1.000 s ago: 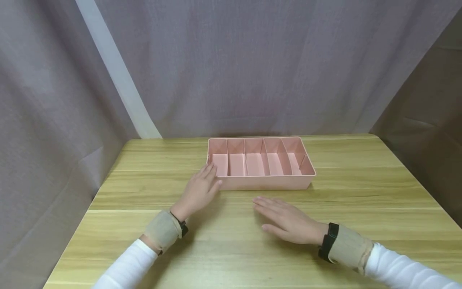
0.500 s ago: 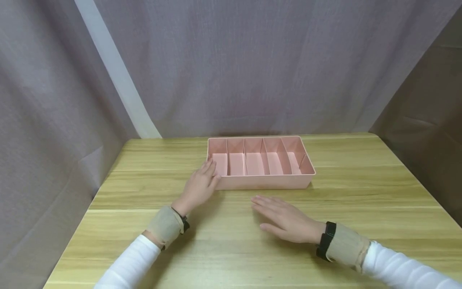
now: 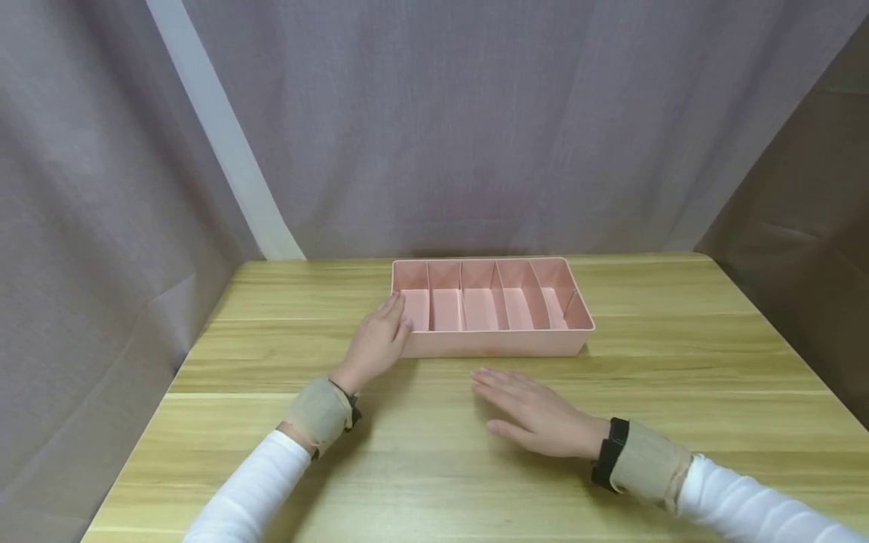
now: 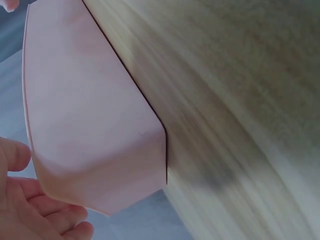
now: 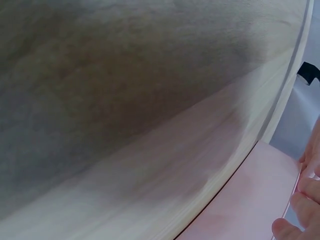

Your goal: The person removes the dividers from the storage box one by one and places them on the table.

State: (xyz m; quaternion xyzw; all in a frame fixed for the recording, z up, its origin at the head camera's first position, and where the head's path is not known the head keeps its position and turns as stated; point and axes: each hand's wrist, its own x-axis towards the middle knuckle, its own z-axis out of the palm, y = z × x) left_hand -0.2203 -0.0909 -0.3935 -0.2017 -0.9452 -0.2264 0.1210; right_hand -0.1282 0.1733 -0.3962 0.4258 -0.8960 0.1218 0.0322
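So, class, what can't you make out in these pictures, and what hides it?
Head view: near left corner of the pink tray, covered by the left grip.
Head view: underside of the right grip, hidden by its back.
Left wrist view: the tray's inside, hidden by its outer walls.
Right wrist view: what the black thing is, cut off by the right edge.

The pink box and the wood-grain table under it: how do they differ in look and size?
Color: the pink box is plain pink, while the table is yellowish with streaky grain.
Shape: the box is hollow, split into five compartments; the table has a flat top.
Size: the box is much smaller, covering only part of the table.
Shared: both have rounded corners.
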